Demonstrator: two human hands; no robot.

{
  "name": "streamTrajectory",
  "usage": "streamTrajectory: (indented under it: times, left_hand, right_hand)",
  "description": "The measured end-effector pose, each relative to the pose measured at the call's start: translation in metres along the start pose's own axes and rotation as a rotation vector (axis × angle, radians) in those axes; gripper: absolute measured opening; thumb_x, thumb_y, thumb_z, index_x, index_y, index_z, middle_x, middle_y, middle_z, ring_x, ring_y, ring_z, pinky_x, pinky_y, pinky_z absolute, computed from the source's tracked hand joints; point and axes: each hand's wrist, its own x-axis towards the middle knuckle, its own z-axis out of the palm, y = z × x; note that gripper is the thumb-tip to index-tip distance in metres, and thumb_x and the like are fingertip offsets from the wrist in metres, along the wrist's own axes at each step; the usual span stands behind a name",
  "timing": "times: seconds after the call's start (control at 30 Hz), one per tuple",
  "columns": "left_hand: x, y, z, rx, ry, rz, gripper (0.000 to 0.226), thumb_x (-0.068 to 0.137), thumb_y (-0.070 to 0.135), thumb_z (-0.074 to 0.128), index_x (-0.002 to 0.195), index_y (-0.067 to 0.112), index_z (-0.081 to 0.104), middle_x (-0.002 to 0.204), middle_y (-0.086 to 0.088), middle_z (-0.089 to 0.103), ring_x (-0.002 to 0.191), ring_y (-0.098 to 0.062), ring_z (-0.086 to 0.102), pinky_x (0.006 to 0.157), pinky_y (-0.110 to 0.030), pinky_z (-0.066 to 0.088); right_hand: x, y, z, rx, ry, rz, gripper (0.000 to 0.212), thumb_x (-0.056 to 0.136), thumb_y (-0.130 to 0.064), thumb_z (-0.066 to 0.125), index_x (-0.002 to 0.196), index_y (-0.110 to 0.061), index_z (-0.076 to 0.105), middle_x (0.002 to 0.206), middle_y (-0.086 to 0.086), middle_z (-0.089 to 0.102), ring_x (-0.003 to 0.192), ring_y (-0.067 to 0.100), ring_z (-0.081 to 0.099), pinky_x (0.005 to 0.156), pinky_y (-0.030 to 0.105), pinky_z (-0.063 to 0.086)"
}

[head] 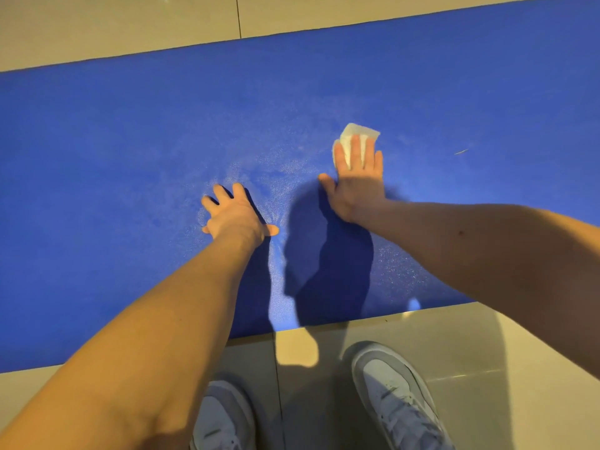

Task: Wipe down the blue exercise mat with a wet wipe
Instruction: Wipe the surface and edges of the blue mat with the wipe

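The blue exercise mat (130,151) lies flat across the tiled floor, running from left to right. My right hand (357,183) lies flat on the mat with straight fingers and presses a folded white wet wipe (354,134) under them; the wipe's far end sticks out past the fingertips. My left hand (237,216) rests on the mat to the left, fingers spread, holding nothing. Around both hands the mat has a pale, speckled sheen.
Beige floor tiles (454,345) border the mat on the near and far sides. My two grey and white shoes (389,394) stand on the tiles just in front of the mat's near edge. A thin small speck (461,152) lies on the mat at the right.
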Motion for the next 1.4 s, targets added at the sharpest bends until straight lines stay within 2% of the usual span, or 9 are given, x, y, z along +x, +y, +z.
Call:
streamTrajectory:
  times: [0.1, 0.23, 0.33, 0.53, 0.77, 0.97, 1.13, 1.27, 1.4]
  left_hand:
    - [0.0, 0.001, -0.001, -0.001, -0.005, 0.001, 0.117, 0.063, 0.066, 0.085, 0.149, 0.021, 0.018, 0.156, -0.01, 0.011, 0.142, -0.041, 0.015, 0.097, -0.055, 0.05]
    - [0.002, 0.0, -0.004, 0.0, -0.038, 0.009, 0.116, 0.063, 0.075, 0.078, 0.148, 0.02, 0.021, 0.151, -0.011, 0.016, 0.137, -0.04, 0.02, 0.094, -0.053, 0.05]
    - [0.006, 0.001, -0.012, -0.003, -0.036, 0.006, 0.116, 0.065, 0.083, 0.069, 0.15, 0.019, 0.021, 0.151, -0.011, 0.02, 0.137, -0.039, 0.023, 0.093, -0.053, 0.049]
    - [0.026, 0.006, -0.024, -0.011, 0.118, 0.0, 0.104, 0.075, 0.067, 0.075, 0.15, 0.011, 0.029, 0.157, -0.01, 0.019, 0.144, -0.036, 0.019, 0.107, -0.06, 0.04]
    - [0.048, -0.005, -0.033, -0.064, -0.031, -0.016, 0.139, 0.059, 0.074, 0.081, 0.16, 0.032, -0.005, 0.166, -0.002, -0.011, 0.152, -0.042, -0.009, 0.109, -0.072, 0.031]
    - [0.051, -0.005, -0.033, -0.067, -0.038, -0.015, 0.143, 0.056, 0.077, 0.08, 0.16, 0.032, -0.008, 0.165, -0.004, -0.006, 0.15, -0.045, -0.003, 0.107, -0.07, 0.036]
    - [0.053, -0.006, -0.033, -0.033, -0.058, -0.005, 0.144, 0.055, 0.084, 0.073, 0.16, 0.032, -0.011, 0.164, -0.005, -0.006, 0.149, -0.044, 0.0, 0.108, -0.065, 0.037]
    - [0.056, -0.007, -0.042, -0.091, -0.024, -0.021, 0.106, 0.077, 0.072, 0.07, 0.157, 0.031, 0.015, 0.158, -0.007, 0.011, 0.144, -0.044, 0.012, 0.094, -0.056, 0.045]
    - [0.06, -0.001, -0.046, -0.045, 0.074, -0.034, 0.096, 0.077, 0.066, 0.074, 0.149, 0.023, 0.027, 0.157, -0.011, 0.017, 0.144, -0.041, 0.017, 0.11, -0.065, 0.032]
  right_hand:
    - [-0.012, -0.037, -0.005, -0.003, 0.029, -0.242, 0.068, 0.091, -0.057, 0.038, 0.144, -0.015, 0.033, 0.152, 0.018, 0.029, 0.139, 0.042, 0.025, 0.105, 0.052, 0.029]
    - [-0.027, -0.072, 0.009, 0.039, -0.086, -0.484, 0.072, 0.098, -0.057, 0.033, 0.156, -0.019, 0.016, 0.165, 0.012, 0.004, 0.152, 0.032, -0.005, 0.123, 0.051, 0.004]
    - [-0.016, -0.053, 0.002, 0.008, -0.058, -0.555, 0.07, 0.099, -0.055, 0.035, 0.156, -0.017, 0.019, 0.164, 0.008, 0.011, 0.152, 0.029, 0.002, 0.123, 0.051, 0.007]
    - [0.02, 0.03, -0.005, 0.05, 0.012, -0.146, 0.077, 0.097, -0.055, 0.025, 0.156, -0.005, 0.022, 0.163, 0.017, 0.017, 0.152, 0.035, 0.01, 0.123, 0.053, 0.006]
    - [0.031, 0.025, -0.001, 0.026, 0.065, 0.056, 0.073, 0.099, -0.051, 0.03, 0.152, 0.0, 0.029, 0.158, 0.021, 0.027, 0.148, 0.037, 0.022, 0.12, 0.052, 0.018]
    - [0.024, -0.065, -0.01, 0.083, 0.078, -0.342, 0.058, 0.09, -0.049, 0.048, 0.133, -0.01, 0.044, 0.14, 0.011, 0.04, 0.122, 0.034, 0.042, 0.096, 0.039, 0.035]
    - [0.02, -0.073, -0.003, 0.031, 0.032, -0.598, 0.066, 0.097, -0.047, 0.044, 0.148, -0.006, 0.036, 0.154, 0.012, 0.033, 0.145, 0.032, 0.026, 0.118, 0.046, 0.023]
    - [0.045, -0.019, -0.011, 0.02, 0.013, -0.371, 0.072, 0.094, -0.044, 0.048, 0.152, -0.008, 0.027, 0.157, 0.015, 0.029, 0.147, 0.035, 0.023, 0.119, 0.05, 0.02]
    - [0.059, 0.04, -0.018, -0.025, -0.06, -0.053, 0.074, 0.103, -0.052, 0.025, 0.158, -0.006, 0.005, 0.166, 0.012, -0.001, 0.153, 0.029, -0.009, 0.123, 0.047, -0.007]
